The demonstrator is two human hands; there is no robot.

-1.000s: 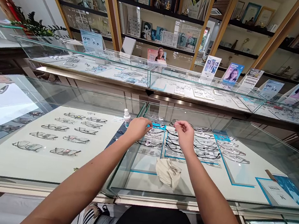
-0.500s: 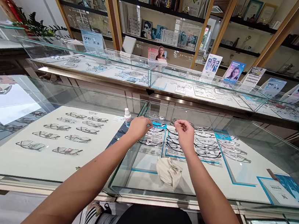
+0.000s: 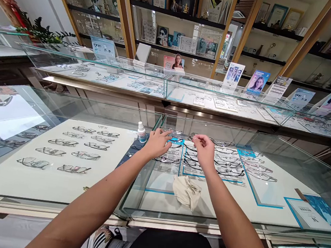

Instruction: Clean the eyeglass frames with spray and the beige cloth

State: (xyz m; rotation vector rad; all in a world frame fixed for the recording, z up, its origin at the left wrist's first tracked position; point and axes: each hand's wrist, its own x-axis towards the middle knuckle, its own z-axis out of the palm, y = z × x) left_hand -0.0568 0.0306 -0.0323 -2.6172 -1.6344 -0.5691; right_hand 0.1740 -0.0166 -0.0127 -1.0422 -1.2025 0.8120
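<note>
My left hand [image 3: 157, 144] is open over the glass display case, its fingers spread above rows of eyeglasses [image 3: 166, 160]. My right hand [image 3: 204, 149] is a short way to its right, thumb and fingers pinched together; whatever is between the fingertips is too small to make out. Dark-framed eyeglasses [image 3: 229, 172] lie in rows beneath and beside this hand. Nearer to me, a crumpled beige cloth [image 3: 186, 192] lies between my forearms. A small white spray bottle [image 3: 141, 133] stands just left of my left hand.
Glass edges [image 3: 142, 170] divide the case into sections. More eyeglasses [image 3: 77, 152] lie in the left section. At right are a blue-edged card [image 3: 307, 211] and a small brown strip [image 3: 301, 194]. Another glass counter [image 3: 219, 88] with upright cards runs behind, before tall shelves.
My left hand has opened from a closed, fingertips-together pose into spread fingers. My right hand stays pinched in nearly the same place. The view has tilted up very slightly.
</note>
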